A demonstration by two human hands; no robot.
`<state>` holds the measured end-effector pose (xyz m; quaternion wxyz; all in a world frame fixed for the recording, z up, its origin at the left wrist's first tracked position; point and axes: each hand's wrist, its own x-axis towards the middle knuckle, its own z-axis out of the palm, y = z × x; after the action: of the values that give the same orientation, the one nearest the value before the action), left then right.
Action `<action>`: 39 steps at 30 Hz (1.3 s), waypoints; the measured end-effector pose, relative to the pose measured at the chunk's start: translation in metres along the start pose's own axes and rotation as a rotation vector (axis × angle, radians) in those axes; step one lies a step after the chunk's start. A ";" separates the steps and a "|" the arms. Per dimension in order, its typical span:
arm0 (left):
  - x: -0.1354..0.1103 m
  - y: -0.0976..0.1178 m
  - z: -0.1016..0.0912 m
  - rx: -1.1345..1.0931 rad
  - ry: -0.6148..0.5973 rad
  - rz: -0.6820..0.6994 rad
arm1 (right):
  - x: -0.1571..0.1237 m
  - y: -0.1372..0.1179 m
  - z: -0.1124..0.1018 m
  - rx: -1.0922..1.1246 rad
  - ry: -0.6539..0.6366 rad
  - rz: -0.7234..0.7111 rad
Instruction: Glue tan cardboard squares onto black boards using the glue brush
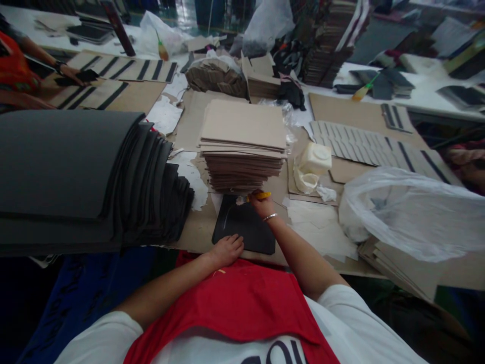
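A black rectangular sheet (pixel 252 230) lies on the table in front of me, with a pale wet-looking streak on its left part. My left hand (pixel 228 248) rests flat on the near left edge of the sheet, fingers stretched out and holding nothing. My right hand (pixel 262 205) is closed around the yellow handle of a brush (pixel 264 195). The pale bristles are over the far part of the sheet; whether they touch it I cannot tell. Just beyond the brush stands a tall stack of beige boards (pixel 244 124).
A thick pile of dark foam sheets (pixel 68 167) fills the left. To the right are a cut-open plastic jug (pixel 316 159), a clear plastic bag (pixel 409 212) and a row of strips (pixel 364 144). At the far left a co-worker's hand (pixel 71 73) touches black pieces.
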<state>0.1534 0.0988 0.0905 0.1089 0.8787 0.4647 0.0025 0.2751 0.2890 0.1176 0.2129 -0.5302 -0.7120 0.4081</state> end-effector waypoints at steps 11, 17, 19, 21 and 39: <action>0.002 0.000 -0.003 0.016 0.014 0.026 | -0.086 0.048 -0.072 -0.278 0.231 0.108; 0.020 0.006 -0.047 -0.079 -0.041 -0.036 | -0.116 0.010 -0.104 -0.089 0.083 -0.029; 0.038 0.002 -0.084 -0.088 0.168 -0.004 | -0.097 -0.017 -0.128 0.083 0.188 -0.048; 0.060 -0.009 -0.129 -0.020 0.449 -0.014 | -0.065 -0.055 -0.150 0.272 0.298 -0.132; 0.140 -0.074 -0.228 0.160 0.443 -0.520 | 0.181 -0.243 -0.086 0.354 0.023 -0.192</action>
<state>0.1485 0.2967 0.2848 -0.0668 0.7149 0.6840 0.1290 0.1345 0.4621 0.3403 0.3488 -0.4187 -0.6741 0.4985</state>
